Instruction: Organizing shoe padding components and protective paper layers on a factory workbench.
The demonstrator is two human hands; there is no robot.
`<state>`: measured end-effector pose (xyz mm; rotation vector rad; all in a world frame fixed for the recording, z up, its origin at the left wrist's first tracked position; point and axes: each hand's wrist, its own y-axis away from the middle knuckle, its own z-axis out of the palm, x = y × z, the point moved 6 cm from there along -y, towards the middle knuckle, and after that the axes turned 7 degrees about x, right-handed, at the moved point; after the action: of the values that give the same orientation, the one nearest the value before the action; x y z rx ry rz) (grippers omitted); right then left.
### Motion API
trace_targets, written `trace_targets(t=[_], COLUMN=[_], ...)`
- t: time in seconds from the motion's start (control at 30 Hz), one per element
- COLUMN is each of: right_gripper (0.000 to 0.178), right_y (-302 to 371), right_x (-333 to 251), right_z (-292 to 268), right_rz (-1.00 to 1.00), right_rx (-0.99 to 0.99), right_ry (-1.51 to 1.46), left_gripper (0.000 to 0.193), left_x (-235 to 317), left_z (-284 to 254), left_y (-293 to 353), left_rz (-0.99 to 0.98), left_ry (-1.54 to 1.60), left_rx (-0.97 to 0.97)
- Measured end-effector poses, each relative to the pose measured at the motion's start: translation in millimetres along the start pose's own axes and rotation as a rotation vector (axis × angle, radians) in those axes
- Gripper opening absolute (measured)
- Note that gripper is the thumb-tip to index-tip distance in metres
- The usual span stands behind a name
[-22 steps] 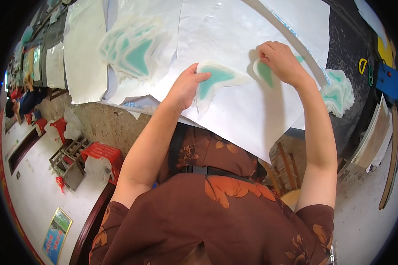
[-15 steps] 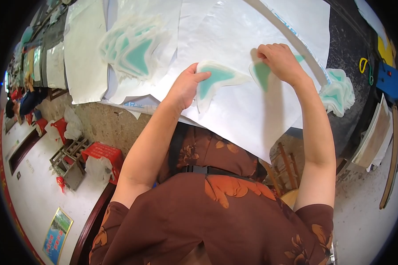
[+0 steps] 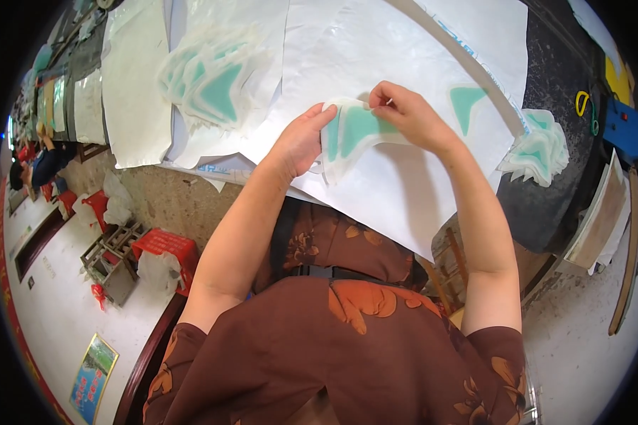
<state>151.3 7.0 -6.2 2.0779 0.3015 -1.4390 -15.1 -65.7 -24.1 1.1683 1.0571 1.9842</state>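
Observation:
My left hand (image 3: 301, 142) grips the left edge of a thin white-bordered piece (image 3: 331, 145) with a green shape on it, thumb on top. My right hand (image 3: 411, 117), fingers pinched, holds the upper right part of a similar green and white piece (image 3: 360, 133). That piece overlaps the left hand's one, leaving a green strip showing beside it. Right of my right hand, a single green piece (image 3: 465, 106) lies flat on the large white sheet (image 3: 397, 198). To the left is a loose pile of such pieces (image 3: 220, 92).
Another stack of green and white pieces (image 3: 539, 152) sits at the table's right side, near yellow-and-green-handled scissors (image 3: 586, 112) and a blue box (image 3: 629, 132). A pale curved strip (image 3: 468, 57) crosses the sheet. Red stools (image 3: 164, 248) stand on the floor left; a person (image 3: 46, 166) is farther off.
My right hand has moved left with its green piece, bringing it over the piece in my left hand. The single piece at right is now uncovered. My left hand has barely moved.

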Motion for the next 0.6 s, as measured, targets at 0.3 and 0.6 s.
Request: trace_targets(t=[0.3,0.6], right_gripper=[0.013,0.033], right_y=[3,23], right_x=[6,46], right_z=[-25,-136], right_rz=[-0.243,-0.013], right_rx=[0.401,0.369], right_ry=[0.375,1.107], left_gripper=[0.038,0.046], left_x=[-3,6], left_z=[-2,-5], left_y=[0,7], left_rz=[0.039,0.007], left_ry=[-0.116,-0.032], left_rx=[0.033,0.061])
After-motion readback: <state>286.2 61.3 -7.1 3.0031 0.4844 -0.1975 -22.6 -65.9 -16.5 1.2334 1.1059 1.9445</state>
